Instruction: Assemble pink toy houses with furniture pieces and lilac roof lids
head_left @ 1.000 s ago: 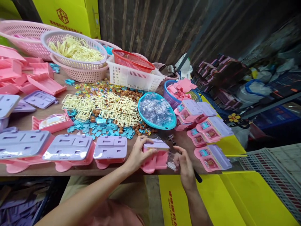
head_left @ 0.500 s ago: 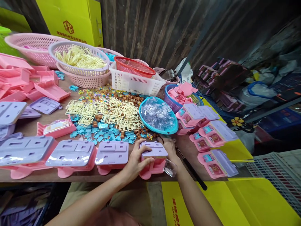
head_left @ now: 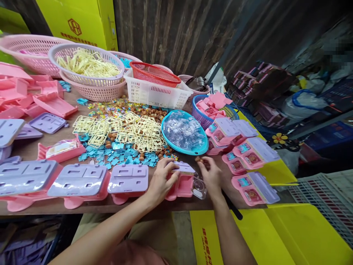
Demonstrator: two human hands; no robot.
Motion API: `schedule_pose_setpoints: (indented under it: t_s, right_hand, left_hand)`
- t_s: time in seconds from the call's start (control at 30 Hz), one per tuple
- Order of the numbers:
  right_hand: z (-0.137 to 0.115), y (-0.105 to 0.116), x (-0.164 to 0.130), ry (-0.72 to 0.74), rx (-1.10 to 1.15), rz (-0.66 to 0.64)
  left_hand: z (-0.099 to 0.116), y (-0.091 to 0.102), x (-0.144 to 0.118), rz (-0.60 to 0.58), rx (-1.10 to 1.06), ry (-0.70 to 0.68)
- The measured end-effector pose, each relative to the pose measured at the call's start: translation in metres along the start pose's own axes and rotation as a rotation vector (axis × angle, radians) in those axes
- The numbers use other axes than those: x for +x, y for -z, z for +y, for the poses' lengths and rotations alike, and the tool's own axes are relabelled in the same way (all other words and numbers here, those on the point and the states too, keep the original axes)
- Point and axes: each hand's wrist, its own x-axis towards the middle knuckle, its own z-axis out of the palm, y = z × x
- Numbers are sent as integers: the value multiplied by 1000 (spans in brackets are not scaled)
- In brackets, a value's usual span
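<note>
My left hand (head_left: 161, 182) is closed around the left side of a small pink toy case (head_left: 185, 185) with a purple lid (head_left: 184, 167). The case stands at the table's front edge, its pink hollow facing me. A clear plastic cover (head_left: 199, 187) sticks out from its right side. Just right of the case, my right hand (head_left: 211, 175) pinches a small brown piece (head_left: 200, 159) between thumb and fingers. Behind the hands lies a blue basket (head_left: 190, 151) of clear plastic parts. Brown pieces (head_left: 165, 151) and blue pieces (head_left: 132, 160) lie loose left of it.
A row of purple-lidded pink cases (head_left: 128, 178) stands along the front edge at left. Filled cases (head_left: 249, 187) are stacked at right. A black-handled tool (head_left: 233, 208) lies by my right forearm. Cream frames (head_left: 149, 134) and a white basket (head_left: 154, 94) sit farther back.
My right hand has come up from behind the case with a brown piece in its fingers. The case has tipped so that its pink hollow shows more; my left hand stays on it.
</note>
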Motion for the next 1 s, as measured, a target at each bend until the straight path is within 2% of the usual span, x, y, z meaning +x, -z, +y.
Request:
schedule_pose_setpoints:
  t_s: [0.07, 0.1, 0.17, 0.23, 0.27, 0.33, 0.4, 0.53, 0.7, 0.83, 1.0]
  right_hand:
    - [-16, 29, -12, 35, 18, 69]
    - [-26, 41, -18, 163, 3, 47]
    - [-49, 57, -27, 539, -82, -139]
    - [-68, 59, -31, 788, -261, -317]
    - [-73, 57, -31, 856, -358, -378]
    - [-78, 51, -28, 907, -510, -442]
    - [-76, 44, -25, 947, -571, -466]
    - [-67, 37, -19, 1061, -535, -546]
    - [-63, 39, -14, 1074, -444, -692]
    - [-63, 43, -11, 1061, -302, -680]
    - [-61, 41, -12, 1102, -315, -656]
  left_hand:
    - [-3, -2, 3, 19, -2, -8]
    - [-6, -4, 3, 33, -5, -15]
    - [-10, -7, 4, 67, -13, -32]
    - [-14, -9, 4, 88, -15, -49]
    - [-15, -10, 5, 91, -13, -53]
    - [-15, -10, 6, 96, -2, -52]
    - [-14, -10, 7, 98, 12, -43]
    - [-12, -10, 9, 95, 19, -43]
    - [-14, -11, 9, 100, 19, -40]
    - [-15, -11, 8, 84, 34, -46]
    - [-14, -10, 8, 90, 35, -49]
